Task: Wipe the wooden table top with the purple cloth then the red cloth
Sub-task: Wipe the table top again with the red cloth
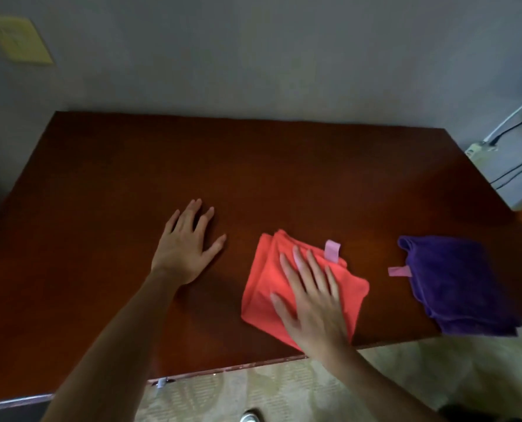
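A: Biggest first: dark reddish-brown wooden table top (253,166), wide axis running left-right, far edge against the grey wall (253,56)

B: Cloths?

A: Folded dark purple fleecy cloth (457,284) sits at the near right corner, pink loop tag poking left, nothing touching it. Folded coral-red microfibre cloth (284,284) lies near-centre, just left of it, with a gap of bare wood between the two

B: Hands?

A: Right hand (311,303) flat on the red cloth, fingers straight and spread, pressing down, no pinch. Left hand (186,248) flat on bare wood to the left of the red cloth, fingers splayed, holding nothing

B: Stage?

A: Judgement: looks like the red-cloth pass, purple parked aside

B: Key relation for the next stroke?

A: Cloth is directly under the right palm, fingers pointing far. Most uncovered wood lies far and left of it, so strokes likely head that way. The left hand sits in that path; the right is the nearer hand to both cloths
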